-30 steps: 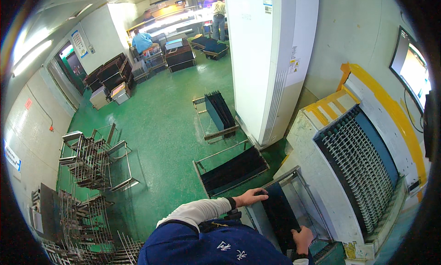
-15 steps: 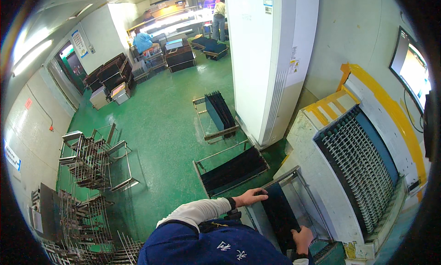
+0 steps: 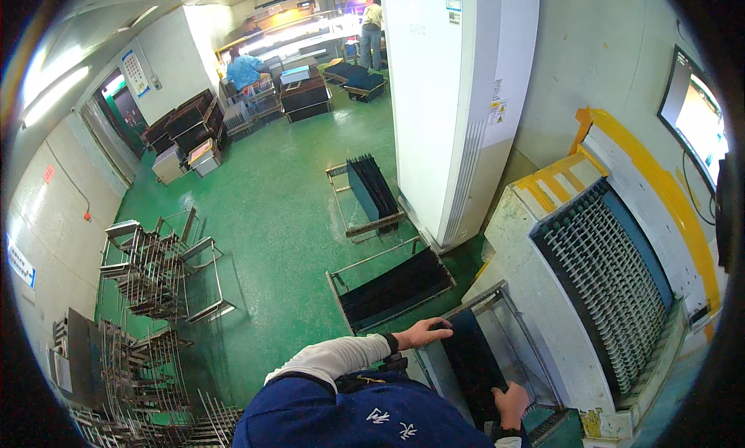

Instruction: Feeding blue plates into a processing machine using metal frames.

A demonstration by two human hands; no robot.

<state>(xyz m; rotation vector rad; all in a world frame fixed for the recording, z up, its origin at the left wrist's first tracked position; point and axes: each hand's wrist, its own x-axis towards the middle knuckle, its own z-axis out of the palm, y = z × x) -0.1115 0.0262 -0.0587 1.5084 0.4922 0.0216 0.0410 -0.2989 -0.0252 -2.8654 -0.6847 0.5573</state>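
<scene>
Dark flat panels (image 3: 475,363) stand packed together in a metal rack (image 3: 529,347) right in front of me. My left hand (image 3: 423,334) is at the far end of the panels, its fingers closed over their edge. At the near end my right hand (image 3: 511,406) grips the panels' edge, thumb on top and the other fingers partly hidden. Just beyond my left hand, a second rack (image 3: 396,289) of dark panels rests on the floor. To the right of my hands is a machine (image 3: 605,285) with rows of small rollers.
A tall white cabinet unit (image 3: 458,122) stands ahead. Another loaded rack (image 3: 372,192) sits beside it on the green floor (image 3: 272,200). Bare metal racks (image 3: 151,269) are piled at left. A screen (image 3: 694,122) hangs at right. Co-workers (image 3: 244,69) work at a lit bench far off.
My hands and the panels look the same. In the background, the standing co-worker has straightened a little.
</scene>
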